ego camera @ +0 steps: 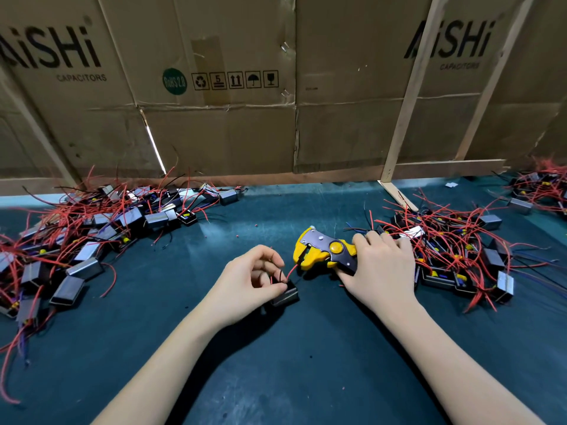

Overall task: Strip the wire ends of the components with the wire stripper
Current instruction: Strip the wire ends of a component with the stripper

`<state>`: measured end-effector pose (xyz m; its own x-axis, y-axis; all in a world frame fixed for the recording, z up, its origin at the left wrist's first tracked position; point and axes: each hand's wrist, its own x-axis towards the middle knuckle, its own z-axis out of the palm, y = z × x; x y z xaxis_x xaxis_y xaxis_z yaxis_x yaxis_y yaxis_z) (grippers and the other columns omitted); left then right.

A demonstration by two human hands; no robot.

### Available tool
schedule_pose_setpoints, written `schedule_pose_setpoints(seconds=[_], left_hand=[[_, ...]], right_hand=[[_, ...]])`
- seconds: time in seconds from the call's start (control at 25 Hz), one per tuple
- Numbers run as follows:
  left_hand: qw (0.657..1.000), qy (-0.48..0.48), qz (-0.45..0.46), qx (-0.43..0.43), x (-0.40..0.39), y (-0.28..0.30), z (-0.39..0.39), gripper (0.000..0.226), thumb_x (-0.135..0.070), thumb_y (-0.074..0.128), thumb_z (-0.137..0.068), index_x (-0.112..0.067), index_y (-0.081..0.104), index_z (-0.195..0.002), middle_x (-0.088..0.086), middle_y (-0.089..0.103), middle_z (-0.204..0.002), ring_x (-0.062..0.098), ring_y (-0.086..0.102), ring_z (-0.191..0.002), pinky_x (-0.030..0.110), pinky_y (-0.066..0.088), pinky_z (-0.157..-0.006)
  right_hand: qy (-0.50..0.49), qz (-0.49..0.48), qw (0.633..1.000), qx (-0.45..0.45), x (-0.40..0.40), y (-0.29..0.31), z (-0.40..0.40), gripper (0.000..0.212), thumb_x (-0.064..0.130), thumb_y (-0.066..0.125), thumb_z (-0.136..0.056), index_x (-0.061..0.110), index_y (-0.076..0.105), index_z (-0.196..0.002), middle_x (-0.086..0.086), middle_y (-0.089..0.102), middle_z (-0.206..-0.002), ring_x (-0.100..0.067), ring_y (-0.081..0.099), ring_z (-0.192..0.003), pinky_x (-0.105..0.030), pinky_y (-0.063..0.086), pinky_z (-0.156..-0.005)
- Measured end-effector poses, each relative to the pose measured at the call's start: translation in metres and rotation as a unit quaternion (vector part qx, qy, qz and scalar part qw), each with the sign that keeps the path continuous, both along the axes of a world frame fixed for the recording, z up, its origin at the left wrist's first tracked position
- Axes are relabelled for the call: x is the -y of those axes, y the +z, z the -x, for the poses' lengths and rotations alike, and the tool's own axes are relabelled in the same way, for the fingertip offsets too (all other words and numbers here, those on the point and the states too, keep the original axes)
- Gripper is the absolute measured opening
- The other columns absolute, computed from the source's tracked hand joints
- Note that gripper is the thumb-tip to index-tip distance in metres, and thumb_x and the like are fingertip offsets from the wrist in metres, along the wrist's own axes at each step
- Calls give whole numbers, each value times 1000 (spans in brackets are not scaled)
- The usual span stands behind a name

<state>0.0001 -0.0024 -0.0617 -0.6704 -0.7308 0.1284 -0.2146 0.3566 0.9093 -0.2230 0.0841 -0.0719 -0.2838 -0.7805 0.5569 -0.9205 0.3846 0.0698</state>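
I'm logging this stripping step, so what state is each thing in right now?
Left hand: pinches a black component, holding its wire out.
Black component: held at the mat, red wire up.
Red wire: tip in the stripper's mouth.
Wire stripper: gripped, mouth open.
Right hand: grips the stripper handles.
Component piles: lying tangled.

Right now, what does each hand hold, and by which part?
Left hand holds a black component by its top edge; right hand grips the wire stripper by its handles.
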Motion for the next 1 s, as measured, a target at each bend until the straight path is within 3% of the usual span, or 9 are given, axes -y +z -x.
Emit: schedule_pose_setpoints(seconds=[0.2, 0.32, 0.44, 0.68, 1.0], left_hand=[[1000, 12, 12, -10, 5, -1, -3, 6, -6, 75, -83, -11, 72, -84, 7, 73, -82, 22, 56, -64, 33, 49, -69], [999, 40, -4, -21, 3, -3, 2, 6, -12, 77, -83, -17, 79, -83, 2, 76, -77, 7, 58, -55, 19, 46, -56], [999, 33, -11, -29, 3, -4, 3, 7, -10, 77, -82, -15, 79, -85, 1, 76, -75, -1, 54, -49, 12, 42, -53], [996, 61, -64, -32, 5, -5, 4, 33, -9, 82, -76, -11, 53, -92, 13, 74, -76, 16, 49, -43, 24, 44, -47], [997, 47, -60, -29, 6, -6, 4, 32, -9, 81, -76, -9, 51, -88, 11, 75, -77, 15, 50, -42, 23, 44, -47]], right_hand=[[-14, 82, 996, 17, -2, 0, 9, 47, 51, 80, -64, 10, 63, -82, -6, 62, -75, -31, 59, -74, -39, 37, -71], [7, 109, 994, 4, -2, 1, 5, 46, 48, 81, -63, 11, 63, -83, -6, 60, -74, -31, 58, -73, -39, 38, -71], [22, 98, 995, -12, -1, 0, 1, 46, 45, 82, -60, 9, 64, -83, -8, 60, -74, -32, 57, -73, -40, 39, -70], [49, 87, 995, -26, 2, -1, -7, 42, 46, 78, -61, 11, 62, -79, -6, 61, -76, -30, 56, -73, -39, 38, -71], [72, 63, 995, -22, -1, 4, -8, 42, 42, 84, -56, 15, 53, -60, -2, 55, -56, -27, 57, -54, -35, 35, -65]])
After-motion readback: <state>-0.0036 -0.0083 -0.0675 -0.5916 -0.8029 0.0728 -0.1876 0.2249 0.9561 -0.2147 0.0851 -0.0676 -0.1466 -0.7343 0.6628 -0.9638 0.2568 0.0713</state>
